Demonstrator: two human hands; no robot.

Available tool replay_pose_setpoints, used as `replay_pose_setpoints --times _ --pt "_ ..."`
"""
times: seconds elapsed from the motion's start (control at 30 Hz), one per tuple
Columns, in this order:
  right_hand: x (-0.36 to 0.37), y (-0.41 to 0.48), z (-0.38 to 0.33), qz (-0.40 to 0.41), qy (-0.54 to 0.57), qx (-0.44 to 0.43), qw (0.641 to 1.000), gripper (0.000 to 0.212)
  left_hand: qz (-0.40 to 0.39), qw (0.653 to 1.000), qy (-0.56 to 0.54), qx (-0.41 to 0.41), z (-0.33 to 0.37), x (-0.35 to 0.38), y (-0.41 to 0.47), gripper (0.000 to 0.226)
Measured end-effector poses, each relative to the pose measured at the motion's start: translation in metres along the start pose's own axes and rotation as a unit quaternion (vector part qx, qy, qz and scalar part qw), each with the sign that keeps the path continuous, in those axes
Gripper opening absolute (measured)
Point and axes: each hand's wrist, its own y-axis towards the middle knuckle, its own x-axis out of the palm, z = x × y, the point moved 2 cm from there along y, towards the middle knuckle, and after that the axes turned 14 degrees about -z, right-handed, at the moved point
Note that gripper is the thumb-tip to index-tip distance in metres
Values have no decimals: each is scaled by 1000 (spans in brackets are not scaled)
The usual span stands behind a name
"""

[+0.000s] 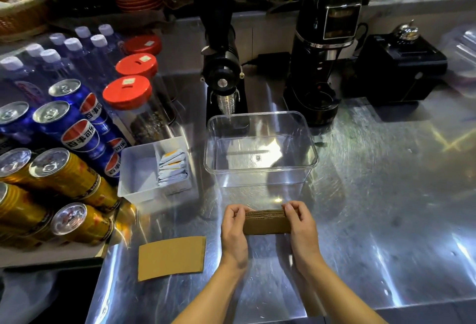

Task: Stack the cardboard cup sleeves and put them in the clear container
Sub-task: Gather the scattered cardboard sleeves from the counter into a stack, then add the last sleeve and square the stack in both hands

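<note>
A stack of brown cardboard cup sleeves (266, 223) stands on edge on the steel counter, gripped at both ends. My left hand (233, 231) pinches its left end and my right hand (302, 228) pinches its right end. The clear container (260, 169) stands open and empty just beyond the stack, a short gap away. One more flat cardboard sleeve (171, 256) lies on the counter to the left of my left hand.
A white divided tray (136, 176) with sachets sits left of the container. Soda cans (64, 169), water bottles and red-lidded jars (128, 94) crowd the left. Two black grinders (324, 60) and a black box stand behind. Bare steel counter (386, 207) lies to the right.
</note>
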Motion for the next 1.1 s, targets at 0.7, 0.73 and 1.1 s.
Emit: replay_pose_setpoints --times 0.7,0.73,1.1 --pt "-2 -15 6 22 -156 5 987 21 -52 995 81 -9 -10 -24 -18 32" --pt "-3 -15 6 21 -159 3 987 21 -51 995 80 -9 -8 -23 -18 32" --pt "-36 -29 12 -116 -143 10 983 32 -43 997 70 -13 1 -21 -19 28"
